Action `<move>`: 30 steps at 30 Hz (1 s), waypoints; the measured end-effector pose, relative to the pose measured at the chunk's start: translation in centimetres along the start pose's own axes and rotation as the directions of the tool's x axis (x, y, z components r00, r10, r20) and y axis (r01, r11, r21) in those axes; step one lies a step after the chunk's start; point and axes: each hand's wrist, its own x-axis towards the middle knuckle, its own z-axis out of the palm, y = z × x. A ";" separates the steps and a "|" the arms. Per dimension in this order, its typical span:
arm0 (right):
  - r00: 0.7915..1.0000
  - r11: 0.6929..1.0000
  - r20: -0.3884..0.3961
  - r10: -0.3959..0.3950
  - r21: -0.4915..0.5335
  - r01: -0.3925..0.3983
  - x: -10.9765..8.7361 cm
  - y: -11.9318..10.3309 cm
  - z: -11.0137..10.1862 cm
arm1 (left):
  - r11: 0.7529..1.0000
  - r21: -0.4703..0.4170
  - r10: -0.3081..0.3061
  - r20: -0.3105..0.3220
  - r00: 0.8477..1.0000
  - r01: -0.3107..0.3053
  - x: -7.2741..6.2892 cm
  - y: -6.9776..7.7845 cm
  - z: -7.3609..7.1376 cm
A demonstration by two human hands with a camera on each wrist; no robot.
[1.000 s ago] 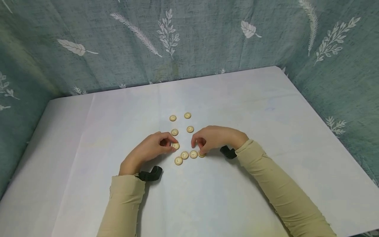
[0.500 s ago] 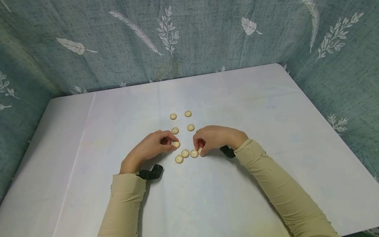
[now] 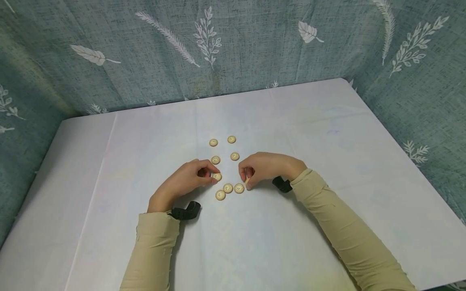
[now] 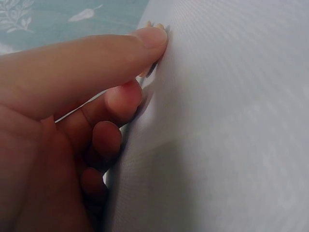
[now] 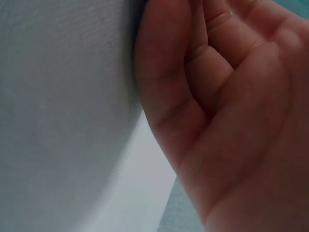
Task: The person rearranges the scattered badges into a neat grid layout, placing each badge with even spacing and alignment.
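In the head view my left hand (image 3: 186,180) has its thumb and forefinger at the edges of a pale wooden button (image 3: 217,177), pinching it flat on the table. My right hand (image 3: 267,166) pinches another button (image 3: 247,182) that stands tilted between thumb and fingers, mostly hidden. Close by lie three buttons in a short row: a lower one (image 3: 220,195), a middle one (image 3: 227,188) and a right one (image 3: 239,188). In the left wrist view the thumb (image 4: 149,38) covers most of the button. The right wrist view shows curled fingers, their tips out of frame.
Beyond the hands several more buttons lie in two columns, such as a far left one (image 3: 213,142) and a far right one (image 3: 231,139). A white cloth (image 3: 291,242) covers the table. A green leaf-patterned curtain (image 3: 255,44) hangs behind it.
My right hand has closed on the rightmost button of the lower row and tipped it up from the table, shifting slightly rightward. The left hand keeps its place on its button.
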 end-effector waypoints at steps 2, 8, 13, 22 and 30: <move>1.000 1.000 0.003 -0.007 0.020 0.007 0.0 0.2 0.0 | 1.000 0.002 0.005 -0.001 1.000 -0.005 0.0 0.0 0.0; 1.000 0.995 0.003 -0.027 0.092 0.027 -0.1 0.8 -0.3 | 0.999 0.011 0.031 0.003 1.000 -0.031 0.0 -0.2 0.0; 1.000 0.989 -0.025 0.001 0.147 0.002 -0.1 1.6 -0.6 | 0.999 0.011 0.051 0.000 0.999 -0.051 0.0 -0.2 -0.1; 0.999 0.982 -0.037 0.019 0.191 -0.011 -0.2 2.0 -0.8 | 0.999 0.006 0.039 0.009 0.999 -0.039 0.1 -0.1 0.0; 0.997 0.967 -0.059 0.040 0.254 -0.024 0.1 2.2 -0.9 | 0.998 0.014 0.057 0.009 0.998 -0.057 0.1 -0.2 -0.1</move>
